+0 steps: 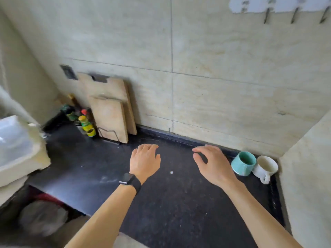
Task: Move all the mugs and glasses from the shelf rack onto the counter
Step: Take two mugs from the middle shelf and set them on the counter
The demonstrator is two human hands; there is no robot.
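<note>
A teal mug (243,163) and a cream mug (266,168) stand side by side on the black counter (179,203), at its far right corner by the wall. My right hand (212,162) hovers just left of the teal mug, fingers relaxed and spread, holding nothing. My left hand (145,160), with a black watch on the wrist, hangs over the middle of the counter, fingers loosely curled and empty. The shelf rack is out of view.
Two wooden cutting boards (111,111) lean on the tiled wall at the back left, beside several condiment bottles (86,122). A white sink or basin (16,147) is at the left. Wall hooks (293,13) hang top right. A side wall (308,176) bounds the counter's right end.
</note>
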